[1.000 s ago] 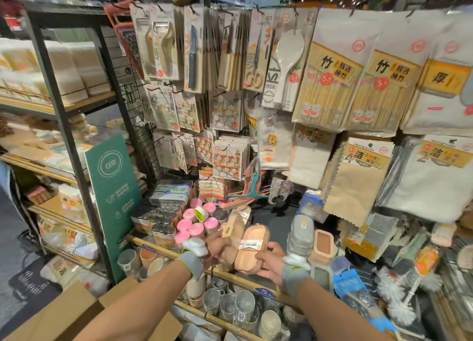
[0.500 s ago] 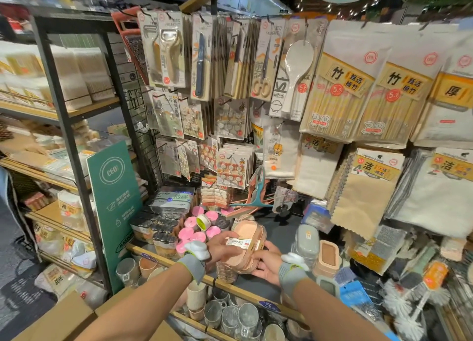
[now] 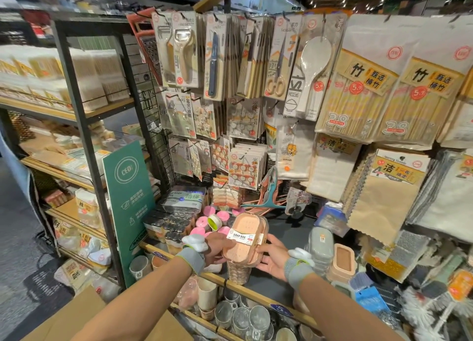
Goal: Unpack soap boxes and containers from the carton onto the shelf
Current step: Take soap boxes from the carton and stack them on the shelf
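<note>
A peach soap box (image 3: 245, 241) with a white "SOAP BOX" label lies flat on top of a stack of like boxes (image 3: 239, 273) at the shelf's (image 3: 258, 296) front. My left hand (image 3: 217, 247) grips its left side and my right hand (image 3: 271, 257) holds its right side. More soap boxes, grey (image 3: 318, 248) and peach (image 3: 341, 264), stand to the right on the same shelf. The brown carton (image 3: 76, 317) sits open at the bottom left, below my left forearm.
Pink-lidded jars (image 3: 204, 224) and dark containers (image 3: 166, 228) fill the shelf's left part beside a green sign (image 3: 129, 202). Packaged utensils, chopsticks and cloths hang on the wall behind. Metal cups (image 3: 245, 320) line the lower shelf; brushes (image 3: 422, 312) lie at right.
The soap box has turned from standing on edge to lying flat and has come down onto the stack. Both hands moved forward with it.
</note>
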A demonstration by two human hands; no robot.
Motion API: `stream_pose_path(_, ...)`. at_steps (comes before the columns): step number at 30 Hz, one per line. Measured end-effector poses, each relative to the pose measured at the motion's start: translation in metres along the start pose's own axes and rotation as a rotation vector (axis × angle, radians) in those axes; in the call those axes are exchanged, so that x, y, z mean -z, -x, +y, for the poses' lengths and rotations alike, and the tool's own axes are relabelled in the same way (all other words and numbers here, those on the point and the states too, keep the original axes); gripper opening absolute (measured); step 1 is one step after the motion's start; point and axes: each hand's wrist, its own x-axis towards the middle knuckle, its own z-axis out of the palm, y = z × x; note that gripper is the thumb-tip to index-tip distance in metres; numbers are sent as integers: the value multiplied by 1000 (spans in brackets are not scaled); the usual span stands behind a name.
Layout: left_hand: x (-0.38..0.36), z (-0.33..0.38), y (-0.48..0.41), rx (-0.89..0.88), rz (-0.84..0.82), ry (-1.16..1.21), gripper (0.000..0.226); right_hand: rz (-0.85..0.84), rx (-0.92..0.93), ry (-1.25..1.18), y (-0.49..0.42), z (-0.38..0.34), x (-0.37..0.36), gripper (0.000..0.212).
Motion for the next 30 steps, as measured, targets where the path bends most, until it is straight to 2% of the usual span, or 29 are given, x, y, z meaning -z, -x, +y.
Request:
stream_pose_path(2,5,-1,0,9,-36,11,18,5,-9,-5,-3,1,-2,53)
stream_pose_path(8,20,2,2,42,32,85,8,14,-9,-41,-5,-2,-5,54)
stream_pose_path(13,48,14,5,-9,78,270,32,60,3,-6,-4,-6,-3,45)
stream_pose_path(16,60,24,11,-57,147,286,17,84,6,3,-5,-5,-1,36)
stream_pose_path(19,68,35,20,-124,190,331,13,97,4,20,-6,-5,-3,35)
stream_pose_path(23,76,41,30,-138,203,291,2,50,11,64,-7,-4,-11,29)
stream_pose_path(30,68,39,28,-150,205,197,19,-5,21,38,-11,3,-25,28)
